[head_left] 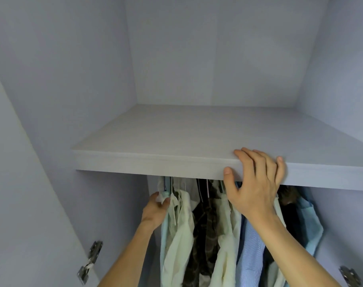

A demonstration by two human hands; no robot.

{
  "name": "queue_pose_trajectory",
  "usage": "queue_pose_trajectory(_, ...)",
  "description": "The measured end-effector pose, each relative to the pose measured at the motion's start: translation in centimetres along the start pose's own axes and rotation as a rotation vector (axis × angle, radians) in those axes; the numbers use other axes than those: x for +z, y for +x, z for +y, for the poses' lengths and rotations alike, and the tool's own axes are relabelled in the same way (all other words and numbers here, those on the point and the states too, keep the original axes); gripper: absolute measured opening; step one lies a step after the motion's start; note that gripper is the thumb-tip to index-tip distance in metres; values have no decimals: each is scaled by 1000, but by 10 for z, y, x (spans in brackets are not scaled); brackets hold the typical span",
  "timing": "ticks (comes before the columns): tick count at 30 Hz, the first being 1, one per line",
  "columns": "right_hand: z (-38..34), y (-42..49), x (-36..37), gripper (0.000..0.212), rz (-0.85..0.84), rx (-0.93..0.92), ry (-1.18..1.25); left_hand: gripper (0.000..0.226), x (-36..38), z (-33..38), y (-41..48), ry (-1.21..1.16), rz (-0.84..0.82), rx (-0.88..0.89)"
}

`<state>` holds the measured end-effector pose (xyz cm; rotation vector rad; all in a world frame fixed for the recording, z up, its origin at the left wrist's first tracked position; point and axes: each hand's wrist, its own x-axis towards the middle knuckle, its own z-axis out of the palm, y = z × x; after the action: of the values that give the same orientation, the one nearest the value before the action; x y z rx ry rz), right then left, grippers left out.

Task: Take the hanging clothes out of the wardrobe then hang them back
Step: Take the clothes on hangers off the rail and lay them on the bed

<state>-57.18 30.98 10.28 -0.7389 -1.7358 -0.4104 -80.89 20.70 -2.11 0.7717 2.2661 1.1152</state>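
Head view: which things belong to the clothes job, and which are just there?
Job in hand:
- hanging clothes
- pale garment at the left end, gripped at its top by the left hand
- right hand

Just there:
- shelf, whose front edge the right hand rests on
- door hinges
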Motion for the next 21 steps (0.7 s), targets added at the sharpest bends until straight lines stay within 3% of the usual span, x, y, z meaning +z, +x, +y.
queue_pose_trajectory(4,2,-1,10,43,57,1,-20,40,5,7,-5,39,-16,24)
queue_pose_trajectory(12,1,-2,15,43,81,11,-35,35,2,10,-12,89,72,39)
queue_pose_trajectory(18,1,-2,13,43,64,10,-27,34,2,10,-8,106,230,126)
queue_pose_trajectory(21,1,-3,11,43,49,12,-27,30,-2,5,-10,-10,326,156)
